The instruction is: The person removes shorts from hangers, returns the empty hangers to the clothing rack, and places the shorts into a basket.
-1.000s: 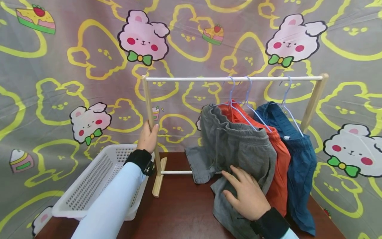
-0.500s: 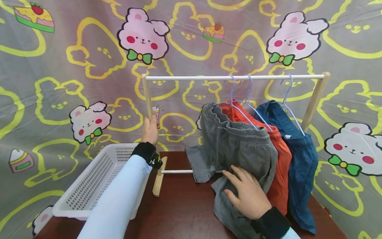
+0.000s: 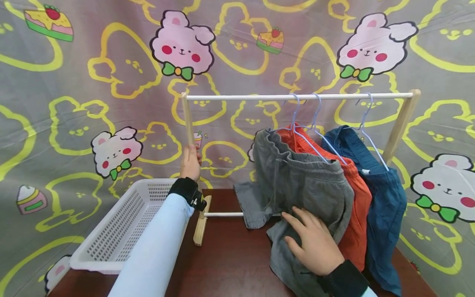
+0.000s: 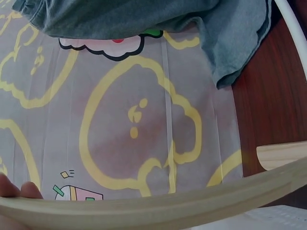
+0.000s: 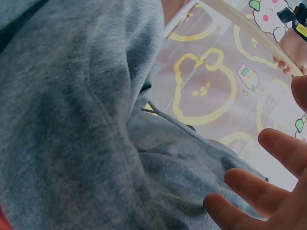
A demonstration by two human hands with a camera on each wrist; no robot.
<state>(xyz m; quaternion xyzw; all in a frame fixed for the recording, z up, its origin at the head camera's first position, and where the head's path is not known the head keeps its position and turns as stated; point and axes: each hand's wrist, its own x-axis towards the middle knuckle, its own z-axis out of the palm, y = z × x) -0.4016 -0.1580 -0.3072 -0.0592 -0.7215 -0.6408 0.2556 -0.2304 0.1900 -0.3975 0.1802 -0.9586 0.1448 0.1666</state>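
Note:
A small clothes rack with a white top rail [image 3: 237, 97] and wooden posts stands on the table. My left hand [image 3: 191, 163] grips its left post [image 3: 188, 123], fingers wrapped round the wood. Grey drawstring pants [image 3: 302, 177] hang on a light purple hanger [image 3: 295, 113], one leg draped forward. In front of them is my right hand [image 3: 315, 243], fingers spread and holding nothing. The right wrist view shows the straight fingertips [image 5: 240, 179] by the grey cloth; whether they touch is unclear. Orange pants [image 3: 359, 231] and blue pants [image 3: 386, 206] hang behind on similar hangers.
To the left of the rack a white perforated plastic basket [image 3: 92, 243] sits, partly behind the left sleeve. The rack's wooden foot [image 3: 202, 227] and lower white rail [image 3: 224, 214] are near the reddish-brown tabletop [image 3: 222, 264]. A cartoon-printed curtain [image 3: 230, 49] covers the back.
My left hand has slid a little up the post and its fingers have closed round it. The right hand keeps its spread pose. The head view has shifted slightly.

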